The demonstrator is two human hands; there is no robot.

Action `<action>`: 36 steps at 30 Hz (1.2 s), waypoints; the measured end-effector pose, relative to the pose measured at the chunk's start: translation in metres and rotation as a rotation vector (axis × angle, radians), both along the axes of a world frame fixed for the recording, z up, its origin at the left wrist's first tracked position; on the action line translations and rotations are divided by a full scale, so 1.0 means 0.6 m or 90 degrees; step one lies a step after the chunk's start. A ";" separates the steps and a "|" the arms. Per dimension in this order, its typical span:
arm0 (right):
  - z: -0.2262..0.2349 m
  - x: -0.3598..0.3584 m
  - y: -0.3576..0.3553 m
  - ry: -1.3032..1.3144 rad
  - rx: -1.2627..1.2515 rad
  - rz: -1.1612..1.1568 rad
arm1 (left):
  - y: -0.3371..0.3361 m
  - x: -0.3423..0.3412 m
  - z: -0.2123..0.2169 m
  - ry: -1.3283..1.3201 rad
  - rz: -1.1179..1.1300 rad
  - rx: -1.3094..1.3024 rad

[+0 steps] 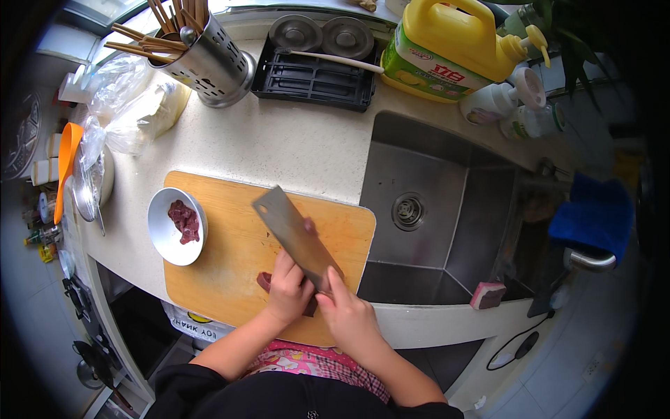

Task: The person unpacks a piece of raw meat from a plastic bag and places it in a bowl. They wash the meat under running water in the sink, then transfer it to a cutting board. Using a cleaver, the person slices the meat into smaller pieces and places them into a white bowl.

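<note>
My right hand (347,311) grips a broad steel cleaver (296,234), its blade slanting up and left over a wooden cutting board (223,293). Against the near end of the blade, my left hand (286,290) is curled with its fingers bent, closed on a piece of dark red meat (264,281) that shows partly beside it. More dark meat appears between the two hands, mostly covered. Toward the board's left edge stands a white bowl (159,237) holding several cut pieces of red meat (184,221). The cleaver's handle is hidden in my right hand.
A steel sink (391,181) lies right of the board, with a pink-and-white sponge (488,295) on its front edge. Behind are a chopstick holder (216,66), a black rack (314,80) and a yellow detergent jug (447,56). Plastic bags (139,105) lie at the left.
</note>
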State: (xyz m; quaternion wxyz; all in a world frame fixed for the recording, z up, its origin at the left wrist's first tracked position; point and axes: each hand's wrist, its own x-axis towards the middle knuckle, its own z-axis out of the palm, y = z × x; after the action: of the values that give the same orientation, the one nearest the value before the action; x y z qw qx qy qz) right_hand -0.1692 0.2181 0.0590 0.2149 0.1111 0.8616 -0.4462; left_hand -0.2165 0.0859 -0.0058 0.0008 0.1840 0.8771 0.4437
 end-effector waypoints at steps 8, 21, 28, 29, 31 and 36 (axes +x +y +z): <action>0.041 0.053 0.053 0.066 -0.067 -0.046 | -0.019 0.007 0.026 0.008 -0.025 -0.078; 0.062 0.088 0.050 0.019 0.085 0.067 | -0.023 0.013 -0.003 0.025 -0.082 -0.061; 0.019 0.029 0.023 0.037 0.081 0.083 | -0.014 -0.001 0.017 0.004 -0.111 -0.020; 0.018 0.029 0.023 0.070 0.064 0.080 | -0.017 0.003 0.012 0.006 -0.099 -0.029; 0.030 0.036 0.029 0.101 0.019 0.068 | -0.026 0.012 -0.006 0.015 -0.087 -0.070; 0.050 0.070 0.042 0.058 0.043 0.070 | -0.034 0.010 -0.011 0.018 -0.078 -0.051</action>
State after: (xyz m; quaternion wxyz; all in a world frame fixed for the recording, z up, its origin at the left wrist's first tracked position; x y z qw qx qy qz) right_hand -0.1269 0.2435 0.0888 0.1955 0.0504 0.8900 -0.4088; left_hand -0.2107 0.0653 -0.0121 0.0228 0.2436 0.8810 0.4049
